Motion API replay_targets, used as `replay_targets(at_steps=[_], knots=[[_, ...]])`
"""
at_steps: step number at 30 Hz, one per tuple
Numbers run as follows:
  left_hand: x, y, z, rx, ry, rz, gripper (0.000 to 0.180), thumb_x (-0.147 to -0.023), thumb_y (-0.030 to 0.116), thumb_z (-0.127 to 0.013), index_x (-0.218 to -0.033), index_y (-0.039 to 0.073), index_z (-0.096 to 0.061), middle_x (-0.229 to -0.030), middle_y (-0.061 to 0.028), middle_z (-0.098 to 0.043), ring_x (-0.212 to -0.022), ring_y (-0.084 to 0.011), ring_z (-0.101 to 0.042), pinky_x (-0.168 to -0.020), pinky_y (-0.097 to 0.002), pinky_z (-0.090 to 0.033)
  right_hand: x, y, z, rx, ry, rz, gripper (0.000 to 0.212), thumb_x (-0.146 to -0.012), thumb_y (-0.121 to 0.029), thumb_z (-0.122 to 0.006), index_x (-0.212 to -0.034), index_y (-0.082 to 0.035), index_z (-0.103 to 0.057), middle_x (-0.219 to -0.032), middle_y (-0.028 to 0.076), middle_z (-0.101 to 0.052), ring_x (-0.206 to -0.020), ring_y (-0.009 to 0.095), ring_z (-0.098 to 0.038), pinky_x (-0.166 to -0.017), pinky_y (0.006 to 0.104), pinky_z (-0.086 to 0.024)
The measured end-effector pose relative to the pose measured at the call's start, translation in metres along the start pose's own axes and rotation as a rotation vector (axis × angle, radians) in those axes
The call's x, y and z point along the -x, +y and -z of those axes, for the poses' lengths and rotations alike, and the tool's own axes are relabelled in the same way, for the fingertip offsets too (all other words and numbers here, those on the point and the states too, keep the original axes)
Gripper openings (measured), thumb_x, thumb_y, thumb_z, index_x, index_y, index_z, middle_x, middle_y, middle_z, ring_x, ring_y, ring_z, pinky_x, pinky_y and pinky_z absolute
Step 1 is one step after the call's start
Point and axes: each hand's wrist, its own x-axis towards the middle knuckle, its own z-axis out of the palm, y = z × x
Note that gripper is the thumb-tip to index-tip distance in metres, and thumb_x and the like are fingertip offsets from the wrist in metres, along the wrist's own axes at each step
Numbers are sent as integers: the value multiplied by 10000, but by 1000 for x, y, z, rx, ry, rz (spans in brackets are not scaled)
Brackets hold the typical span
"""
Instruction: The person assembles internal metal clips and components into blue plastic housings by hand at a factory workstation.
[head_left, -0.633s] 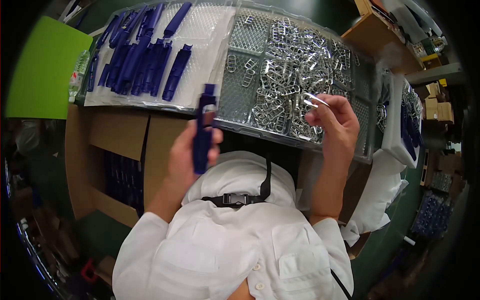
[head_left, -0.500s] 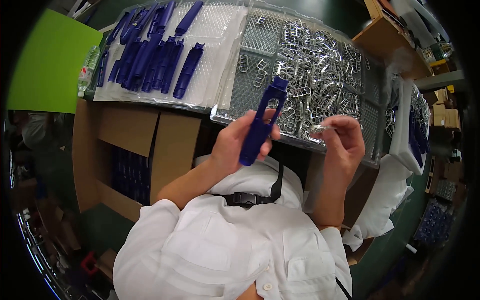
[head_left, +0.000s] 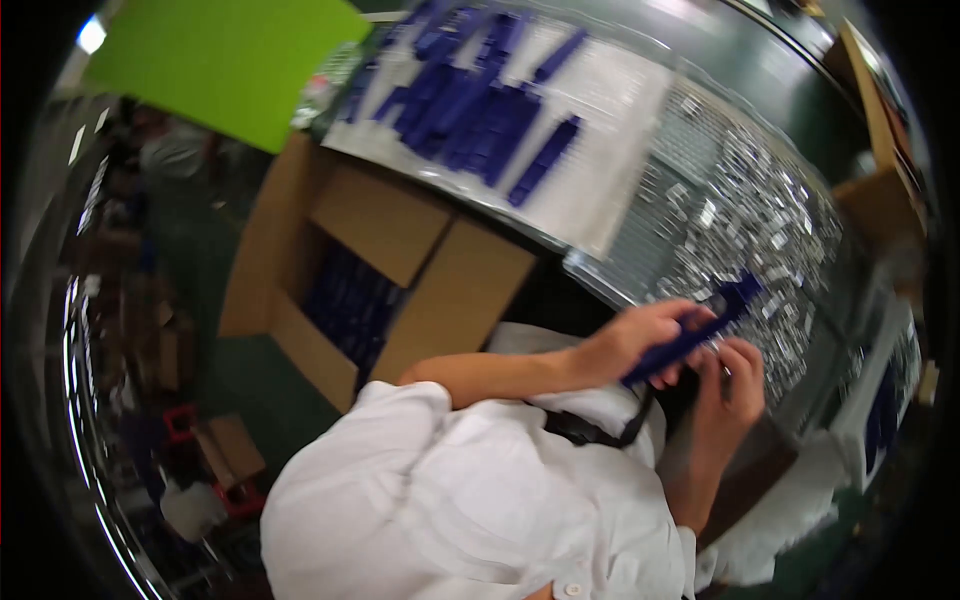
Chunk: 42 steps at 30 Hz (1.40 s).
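Observation:
A long dark blue plastic part (head_left: 738,296) is gripped in my left hand (head_left: 640,338), tilted with its far end up to the right. Close against its right side, my right hand (head_left: 740,378) pinches a small metal clip, of which only a blurred shiny bit shows between the fingertips. Beyond both hands lies a heap of silvery metal clips (head_left: 755,215) in a clear plastic tray (head_left: 612,280). Motion blur hides just how the clip and the blue part meet.
Several blue parts (head_left: 545,160) lie on a white-lined tray (head_left: 600,130) at the back. An open cardboard box (head_left: 460,300) holding more blue parts stands to the left. A bottle (head_left: 325,85) sits by a green board (head_left: 220,60). White sheeting (head_left: 800,500) hangs at right.
The view has swung, so the scene sits further right and tilted. My right hand has come in from apart to the blue part, which now leans more to the right.

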Motion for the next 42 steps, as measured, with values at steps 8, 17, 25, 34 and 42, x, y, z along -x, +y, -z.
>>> replay_targets(at_steps=[8, 17, 25, 34, 42], knots=[[3, 15, -4, -161, 71, -110, 338, -918, 92, -496, -1236, -9, -546, -844, -84, -637, -531, -131, -603, -492, -263, -491, -4, 21, 22, -304, -105, -183, 391, -1012, -38, -603, -1403, -29, -603, -968, 40, -639, -832, 98, -588, -714, 228, -494], [17, 23, 11, -378, 129, -129, 175, -1054, 178, -496, -1135, 54, -590, -768, -31, -638, -498, -94, -597, -460, -246, -465, -43, -43, 16, -331, 61, -85, 154, -961, -56, -722, -1068, 54, -724, -1045, 194, -725, -919, 265, -693, -785, 340, -588], [4, 3, -10, -376, 25, -135, 228, -1034, 142, -476, -1211, 25, -559, -774, -49, -640, -509, -105, -602, -472, -244, -491, -23, -27, 40, -316, 207, -115, 169, -908, 4, -753, -1067, 59, -740, -1049, 161, -722, -910, 238, -675, -769, 329, -581], [17, 33, -14, -188, -41, -60, 422, -996, -19, -473, -1416, 15, -487, -1030, -88, -653, -787, -123, -629, -729, -254, -524, -60, -64, 21, -330, 108, 58, 156, -787, 73, -749, -920, -3, -717, -1339, 187, -648, -1249, 309, -618, -1020, 402, -487], [9, 15, -18, -385, -56, -56, 485, -959, -57, -421, -1435, -4, -496, -965, -70, -671, -723, -97, -613, -660, -259, -518, -38, -53, 23, -59, 130, 50, 136, -796, 43, -785, -912, -5, -732, -1369, 197, -646, -1233, 334, -648, -967, 417, -537]])
